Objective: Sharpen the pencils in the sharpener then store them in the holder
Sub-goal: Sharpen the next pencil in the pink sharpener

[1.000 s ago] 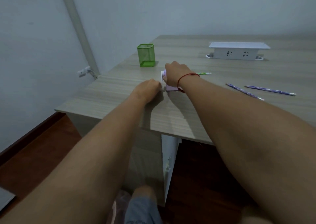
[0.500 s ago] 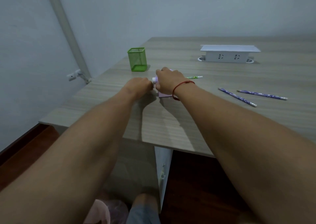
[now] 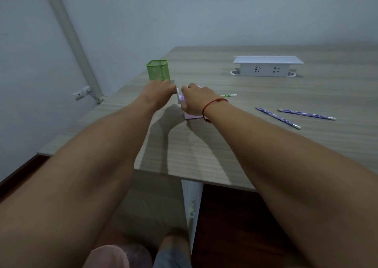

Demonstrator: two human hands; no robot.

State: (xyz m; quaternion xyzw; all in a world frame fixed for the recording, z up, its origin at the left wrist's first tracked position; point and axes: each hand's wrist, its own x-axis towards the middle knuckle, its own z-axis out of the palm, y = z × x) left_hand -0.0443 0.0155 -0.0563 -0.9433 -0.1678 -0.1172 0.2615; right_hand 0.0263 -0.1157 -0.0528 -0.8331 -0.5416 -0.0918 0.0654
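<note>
A pink and white pencil sharpener [image 3: 191, 116] stands on the wooden desk [image 3: 225, 149], mostly hidden under my right hand [image 3: 196, 102], which grips its top. My left hand [image 3: 160, 92] is curled round the white crank at the sharpener's left side. A green pencil [image 3: 228, 95] sticks out of the sharpener to the right. Two purple patterned pencils [image 3: 278, 118] [image 3: 306, 114] lie on the desk to the right. The green mesh holder [image 3: 158, 70] stands upright just behind my left hand.
A white socket box [image 3: 266, 67] sits at the back of the desk. The desk's left edge runs close to the wall with a pipe [image 3: 71, 34]. Below the front edge are a white cabinet [image 3: 192, 208] and dark floor.
My left hand has risen and moved away from me beside the sharpener, following the crank. My right hand stays on the sharpener. The camera has tilted, shifting the whole scene.
</note>
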